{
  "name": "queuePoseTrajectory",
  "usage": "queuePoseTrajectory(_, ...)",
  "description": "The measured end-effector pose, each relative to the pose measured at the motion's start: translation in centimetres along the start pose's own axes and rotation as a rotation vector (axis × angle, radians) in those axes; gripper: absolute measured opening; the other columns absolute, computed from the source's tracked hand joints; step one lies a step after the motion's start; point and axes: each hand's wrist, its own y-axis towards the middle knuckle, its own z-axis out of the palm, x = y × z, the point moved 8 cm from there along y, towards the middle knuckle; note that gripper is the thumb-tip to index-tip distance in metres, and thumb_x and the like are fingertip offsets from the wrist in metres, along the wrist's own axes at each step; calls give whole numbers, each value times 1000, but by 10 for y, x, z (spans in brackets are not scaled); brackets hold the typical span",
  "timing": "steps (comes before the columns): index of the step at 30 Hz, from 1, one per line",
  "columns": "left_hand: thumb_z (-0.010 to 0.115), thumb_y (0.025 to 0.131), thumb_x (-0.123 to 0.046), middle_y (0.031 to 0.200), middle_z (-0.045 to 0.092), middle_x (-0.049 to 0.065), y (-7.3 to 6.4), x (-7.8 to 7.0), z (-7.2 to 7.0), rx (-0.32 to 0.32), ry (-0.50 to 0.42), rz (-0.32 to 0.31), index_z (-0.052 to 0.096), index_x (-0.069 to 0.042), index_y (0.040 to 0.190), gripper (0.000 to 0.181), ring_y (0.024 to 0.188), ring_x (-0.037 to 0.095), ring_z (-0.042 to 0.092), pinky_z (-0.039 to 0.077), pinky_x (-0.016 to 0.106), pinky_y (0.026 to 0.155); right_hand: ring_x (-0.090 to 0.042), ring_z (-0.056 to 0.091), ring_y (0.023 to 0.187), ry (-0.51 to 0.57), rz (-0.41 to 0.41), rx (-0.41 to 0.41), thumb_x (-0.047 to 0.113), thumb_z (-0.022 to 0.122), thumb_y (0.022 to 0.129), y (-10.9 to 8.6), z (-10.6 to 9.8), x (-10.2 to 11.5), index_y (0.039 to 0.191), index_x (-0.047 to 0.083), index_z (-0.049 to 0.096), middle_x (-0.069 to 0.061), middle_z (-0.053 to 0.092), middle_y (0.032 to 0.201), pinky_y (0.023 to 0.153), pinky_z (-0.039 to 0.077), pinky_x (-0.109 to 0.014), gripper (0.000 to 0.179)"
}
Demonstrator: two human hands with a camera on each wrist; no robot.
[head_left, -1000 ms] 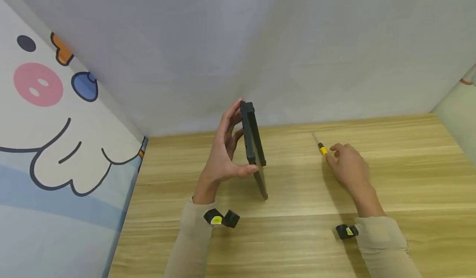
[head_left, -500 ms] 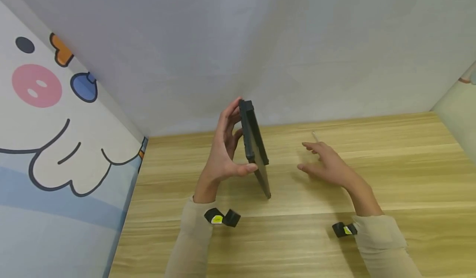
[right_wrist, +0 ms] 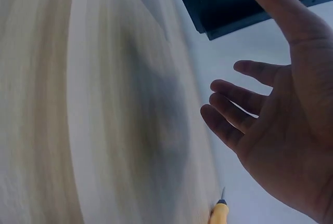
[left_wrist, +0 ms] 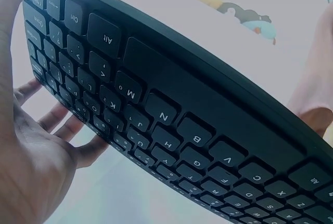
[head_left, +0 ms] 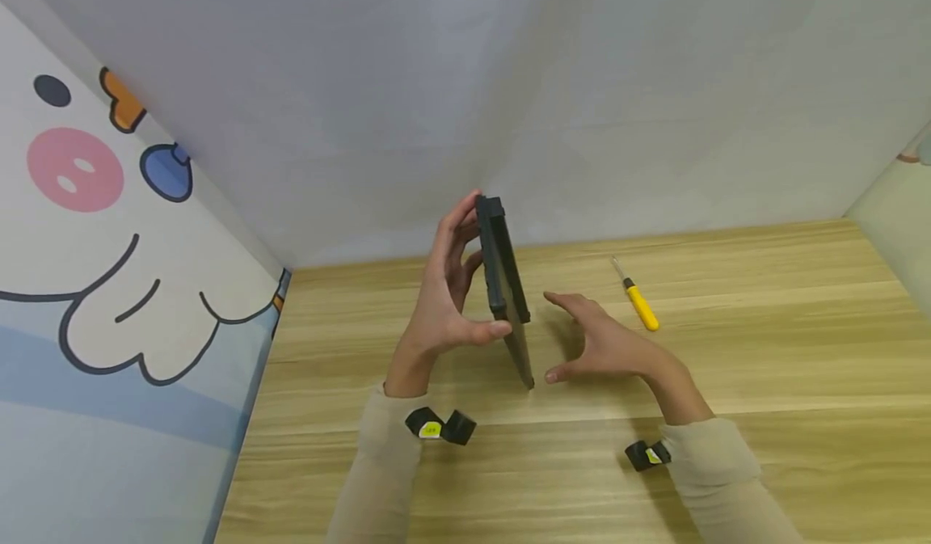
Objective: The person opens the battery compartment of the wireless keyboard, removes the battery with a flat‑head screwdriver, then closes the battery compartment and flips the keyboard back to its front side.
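A black keyboard (head_left: 502, 269) stands on edge above the table, its keys facing left in the head view. My left hand (head_left: 440, 309) grips it by one end, thumb on the near edge and fingers on the far edge. In the left wrist view the lettered keys (left_wrist: 166, 115) show upside down beside the left hand (left_wrist: 41, 156). My right hand (head_left: 604, 342) hovers just right of the keyboard's lower end, thumb and fingers spread, holding nothing. The right wrist view shows the right hand (right_wrist: 281, 115) apart from the keyboard's dark underside (right_wrist: 234, 0).
A screwdriver (head_left: 640, 303) with a yellow handle lies on the wooden table (head_left: 785, 350), to the right beyond the right hand. A pale wall (head_left: 655, 107) rises behind the table, and a cartoon-printed panel (head_left: 131, 269) stands at the left.
My right hand has moved left from beside the screwdriver to near the keyboard, uncovering the yellow handle. The left hand and keyboard have shifted slightly right.
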Motion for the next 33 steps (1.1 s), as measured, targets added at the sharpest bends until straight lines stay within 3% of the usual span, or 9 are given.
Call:
queuePoseTrajectory(6,85,66,-69,154,34,18,1,0,2,3,-2,3,16,-8,163,133,139,20,42,45,38,115,-41,30,151,8,-47,19,50,97,62,4,11,10,162,10,23,-17,30,165,123,32,-65,131)
queuePoseTrajectory(13,85,67,-68,152,35,2,2,-1,3,7,-34,4,14,-8,163,133,138,19,42,45,41,114,-42,31,150,36,-110,19,45,99,59,4,18,18,163,8,18,-22,28,164,123,32,-64,137)
queuePoseTrajectory(20,85,69,-67,152,36,0,1,-2,2,15,-49,15,14,-7,163,132,137,19,42,44,53,114,-38,34,147,43,-135,4,47,100,58,6,22,19,162,14,21,-19,32,161,121,35,-61,134)
queuePoseTrajectory(28,85,67,-68,154,33,-4,-2,-1,-5,28,-76,-8,12,-9,163,135,136,17,42,42,38,115,-34,40,142,-1,-94,-28,55,98,55,3,17,15,157,10,28,-15,37,157,116,43,-57,132)
queuePoseTrajectory(33,85,69,-67,160,31,-2,-5,-4,-11,32,-88,11,13,-6,163,134,140,16,39,38,34,118,-33,39,142,-12,-65,-31,55,98,56,-1,10,11,159,9,26,-13,35,159,115,44,-56,134)
